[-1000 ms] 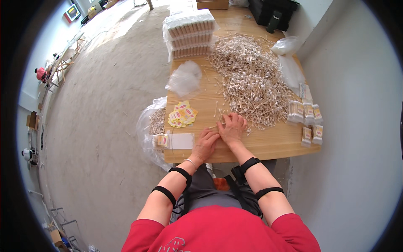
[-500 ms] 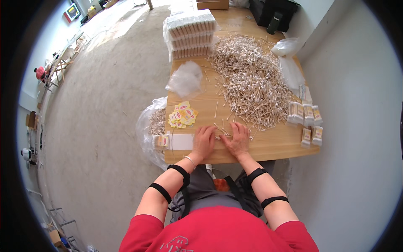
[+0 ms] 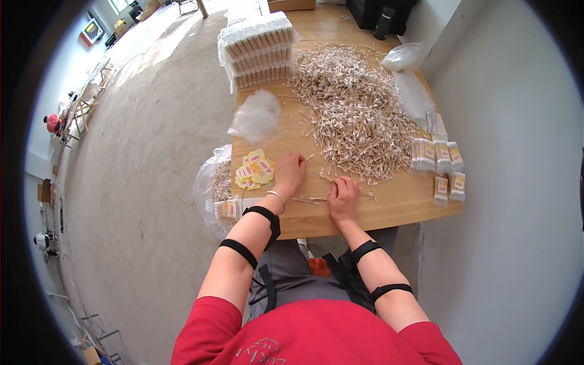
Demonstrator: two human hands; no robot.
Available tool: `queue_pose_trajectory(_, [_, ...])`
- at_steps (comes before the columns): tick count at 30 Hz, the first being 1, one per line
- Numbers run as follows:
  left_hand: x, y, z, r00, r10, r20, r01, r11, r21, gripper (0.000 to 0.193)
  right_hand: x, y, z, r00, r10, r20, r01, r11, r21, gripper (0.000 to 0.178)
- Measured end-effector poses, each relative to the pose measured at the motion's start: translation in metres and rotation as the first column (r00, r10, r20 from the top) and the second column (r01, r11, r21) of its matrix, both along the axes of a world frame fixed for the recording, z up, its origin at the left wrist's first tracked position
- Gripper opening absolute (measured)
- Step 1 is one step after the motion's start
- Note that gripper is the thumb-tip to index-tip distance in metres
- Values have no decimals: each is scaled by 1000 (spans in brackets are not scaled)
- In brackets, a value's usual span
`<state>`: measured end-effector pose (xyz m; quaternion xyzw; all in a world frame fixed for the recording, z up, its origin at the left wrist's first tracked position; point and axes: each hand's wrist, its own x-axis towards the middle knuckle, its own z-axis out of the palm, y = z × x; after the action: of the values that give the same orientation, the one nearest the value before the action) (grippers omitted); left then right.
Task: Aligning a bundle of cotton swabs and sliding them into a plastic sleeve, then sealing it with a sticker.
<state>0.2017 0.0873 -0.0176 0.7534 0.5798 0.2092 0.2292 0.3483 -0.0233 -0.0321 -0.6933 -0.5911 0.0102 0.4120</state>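
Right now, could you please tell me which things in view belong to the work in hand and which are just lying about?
Seemingly in the work:
- cotton swab pile
- yellow cards
- small swab packs
- clear plastic heap

Probably just lying about:
- dark bottle
- cardboard box

Small printed labels on the cards (image 3: 254, 170) and swab packs (image 3: 443, 154), lettering on the red shirt (image 3: 263, 353)
The loose yellow-and-white cards carry red oval emblems, their fine print too small to make out; similar labels show on the swab packs at the table's (image 3: 389, 210) right and on a lone pack (image 3: 225, 210) by its left edge, while grey lettering sits around a line drawing on the shirt's chest
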Motion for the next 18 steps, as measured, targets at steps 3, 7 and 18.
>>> queue_pose_trajectory(3, [-9,-24,2,994,-44,-96,58,987,150,10,1,2,-3,998,-63,26,63,998,6,11])
queue_pose_trajectory(7, [-20,-62,6,992,-104,-75,117,971,208,9,2,2,-5,991,-110,73,107,994,35,10])
queue_pose_trajectory(18, [-10,-103,-2,921,-346,180,277,905,324,20,4,-4,5,999,40,-10,-40,999,10,8])
